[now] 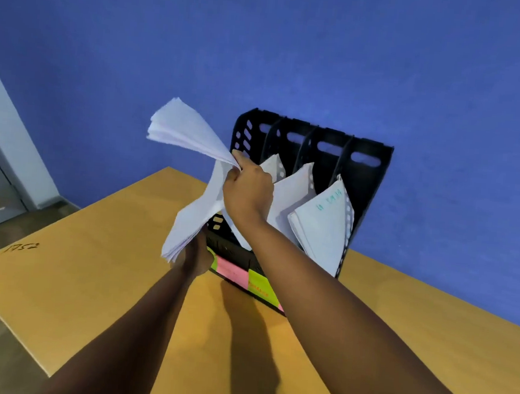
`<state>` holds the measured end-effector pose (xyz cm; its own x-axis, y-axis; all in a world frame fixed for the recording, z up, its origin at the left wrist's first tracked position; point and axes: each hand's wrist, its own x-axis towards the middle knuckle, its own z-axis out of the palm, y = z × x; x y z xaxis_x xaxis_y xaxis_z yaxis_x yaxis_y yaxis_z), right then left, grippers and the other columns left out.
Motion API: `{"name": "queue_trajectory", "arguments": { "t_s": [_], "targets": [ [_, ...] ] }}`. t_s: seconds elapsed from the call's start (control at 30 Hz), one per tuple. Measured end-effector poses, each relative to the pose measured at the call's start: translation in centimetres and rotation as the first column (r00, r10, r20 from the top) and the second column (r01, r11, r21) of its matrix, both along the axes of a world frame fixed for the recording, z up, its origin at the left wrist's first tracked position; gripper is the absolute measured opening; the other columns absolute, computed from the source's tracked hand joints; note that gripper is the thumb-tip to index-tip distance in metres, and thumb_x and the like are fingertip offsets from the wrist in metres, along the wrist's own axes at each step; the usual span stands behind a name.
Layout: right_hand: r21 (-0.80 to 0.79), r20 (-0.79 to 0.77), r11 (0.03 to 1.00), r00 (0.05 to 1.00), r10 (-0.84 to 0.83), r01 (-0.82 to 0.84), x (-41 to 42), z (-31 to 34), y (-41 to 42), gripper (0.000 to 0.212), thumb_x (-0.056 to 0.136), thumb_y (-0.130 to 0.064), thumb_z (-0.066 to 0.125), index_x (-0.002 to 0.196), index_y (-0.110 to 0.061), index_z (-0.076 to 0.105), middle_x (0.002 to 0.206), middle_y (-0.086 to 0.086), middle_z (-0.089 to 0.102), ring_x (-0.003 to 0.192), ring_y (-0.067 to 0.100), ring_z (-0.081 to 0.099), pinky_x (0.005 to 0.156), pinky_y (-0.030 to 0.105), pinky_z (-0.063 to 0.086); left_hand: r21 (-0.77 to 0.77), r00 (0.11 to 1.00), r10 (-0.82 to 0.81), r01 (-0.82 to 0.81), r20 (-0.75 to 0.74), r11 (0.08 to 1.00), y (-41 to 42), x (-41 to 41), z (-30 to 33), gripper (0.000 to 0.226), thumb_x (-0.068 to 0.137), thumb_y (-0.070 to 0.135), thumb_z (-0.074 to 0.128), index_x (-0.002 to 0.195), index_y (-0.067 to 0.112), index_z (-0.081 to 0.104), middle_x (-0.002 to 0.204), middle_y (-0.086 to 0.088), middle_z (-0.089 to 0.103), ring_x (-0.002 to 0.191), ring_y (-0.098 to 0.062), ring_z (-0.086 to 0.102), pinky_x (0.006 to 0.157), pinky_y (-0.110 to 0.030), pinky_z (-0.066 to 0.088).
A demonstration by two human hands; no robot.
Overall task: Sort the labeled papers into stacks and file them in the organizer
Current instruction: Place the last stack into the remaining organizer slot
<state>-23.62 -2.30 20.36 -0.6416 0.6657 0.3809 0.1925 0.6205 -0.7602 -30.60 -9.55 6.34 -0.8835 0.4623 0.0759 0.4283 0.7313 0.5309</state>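
Observation:
A black file organizer [366, 174] with several slots stands on the wooden table [90, 276] against the blue wall. Pink and green sticky labels [246, 278] run along its front edge. A bent stack of white papers [189, 172] is held in front of the leftmost slot. My right hand [248, 186] grips the stack at its middle fold. My left hand [196, 254] holds the stack's lower end, mostly hidden behind the sheets. Other papers [322, 223] lean in the slots to the right, one marked with green writing.
The table carries a handwritten number [21, 247] near its left edge. A pale door frame [5, 133] and floor lie to the left beyond the table. The organizer sits close to the table's far edge by the wall.

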Motion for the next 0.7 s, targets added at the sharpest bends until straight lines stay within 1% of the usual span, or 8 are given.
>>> {"name": "queue_trajectory", "arguments": {
  "t_s": [0.03, 0.13, 0.23, 0.3, 0.37, 0.5, 0.6, 0.7],
  "targets": [
    [0.033, 0.018, 0.999, 1.000, -0.025, 0.025, -0.5, -0.3, 0.1, 0.044, 0.092, -0.008, 0.045, 0.135, -0.018, 0.048, 0.112, 0.017, 0.068, 0.100, 0.038, 0.061, 0.079, 0.042, 0.050, 0.001, 1.000, 0.013, -0.013, -0.001, 1.000, 0.1, 0.2, -0.3, 0.075, 0.083, -0.005, 0.048, 0.148, 0.011, 0.013, 0.140, -0.013, 0.041, 0.098, -0.024, 0.052, 0.059, -0.031, 0.042],
    [0.176, 0.051, 0.978, 0.991, -0.124, 0.113, -1.4, -1.0, 0.9, 0.048, 0.092, -0.010, 0.047, 0.139, -0.020, 0.041, 0.099, 0.016, 0.070, 0.091, 0.035, 0.064, 0.065, 0.036, 0.046, -0.057, 0.999, 0.025, -0.023, 0.023, 0.998, 0.0, 0.2, -1.5, 0.081, 0.079, -0.002, 0.047, 0.148, 0.024, 0.012, 0.149, -0.006, 0.035, 0.115, -0.030, 0.054, 0.069, -0.033, 0.048],
    [0.333, 0.080, 0.928, 0.976, -0.204, 0.167, -1.9, -1.3, 2.1, 0.056, 0.089, -0.007, 0.049, 0.142, -0.019, 0.034, 0.083, 0.012, 0.069, 0.069, 0.027, 0.060, 0.055, 0.028, 0.033, -0.008, 1.000, -0.012, 0.012, -0.026, 1.000, 0.1, -0.4, -2.0, 0.085, 0.078, -0.007, 0.045, 0.149, 0.024, 0.011, 0.159, 0.007, 0.005, 0.146, -0.015, 0.013, 0.059, -0.027, 0.041],
    [0.408, 0.111, 0.901, 0.972, -0.207, 0.146, -2.3, -1.5, 2.6, 0.063, 0.087, -0.002, 0.047, 0.145, -0.017, 0.028, 0.075, 0.008, 0.061, 0.060, 0.021, 0.046, 0.053, 0.027, 0.033, -0.013, 0.997, -0.049, 0.049, -0.057, 0.999, 0.2, -0.6, -2.2, 0.085, 0.078, -0.010, 0.044, 0.149, 0.021, 0.010, 0.159, 0.010, -0.001, 0.147, -0.012, -0.006, 0.061, -0.024, 0.043],
    [0.456, 0.147, 0.883, 0.970, -0.195, 0.108, -2.7, -1.8, 3.0, 0.066, 0.088, 0.000, 0.044, 0.147, -0.015, 0.021, 0.073, 0.005, 0.051, 0.060, 0.018, 0.042, 0.054, 0.029, 0.034, 0.011, 0.996, -0.061, 0.062, -0.061, 0.998, 0.1, -0.7, -2.1, 0.085, 0.078, -0.012, 0.043, 0.150, 0.021, 0.009, 0.159, 0.009, 0.001, 0.147, -0.012, -0.007, 0.063, -0.022, 0.044],
    [0.460, 0.192, 0.885, 0.965, -0.179, 0.072, -3.7, -3.3, 3.3, 0.064, 0.093, -0.004, 0.043, 0.149, -0.014, 0.014, 0.087, 0.008, 0.062, 0.064, 0.017, 0.043, 0.059, 0.029, 0.037, 0.034, 0.995, -0.069, 0.071, -0.078, 0.997, -0.1, -1.0, -2.5, 0.085, 0.077, -0.014, 0.041, 0.149, 0.022, 0.013, 0.159, 0.011, 0.006, 0.147, -0.010, -0.004, 0.067, -0.020, 0.043],
    [0.426, 0.213, 0.902, 0.961, -0.177, 0.071, -4.1, -4.8, 3.4, 0.063, 0.095, -0.006, 0.043, 0.149, -0.015, 0.012, 0.094, 0.010, 0.065, 0.070, 0.020, 0.055, 0.067, 0.031, 0.048, 0.030, 0.995, -0.066, 0.068, -0.081, 0.997, -0.3, -1.2, -2.6, 0.084, 0.078, -0.013, 0.041, 0.149, 0.021, 0.013, 0.159, 0.011, 0.007, 0.147, -0.010, -0.003, 0.071, -0.018, 0.042],
    [0.366, 0.210, 0.929, 0.968, -0.136, 0.051, -4.2, -6.2, 3.2, 0.061, 0.095, -0.006, 0.042, 0.149, -0.015, 0.014, 0.094, 0.014, 0.066, 0.078, 0.026, 0.064, 0.067, 0.031, 0.046, 0.034, 0.995, -0.048, 0.052, -0.090, 0.998, 0.0, -1.2, -2.7, 0.082, 0.079, -0.012, 0.042, 0.149, 0.020, 0.015, 0.158, 0.010, 0.009, 0.147, -0.010, -0.003, 0.075, -0.018, 0.042]
  ]
}}
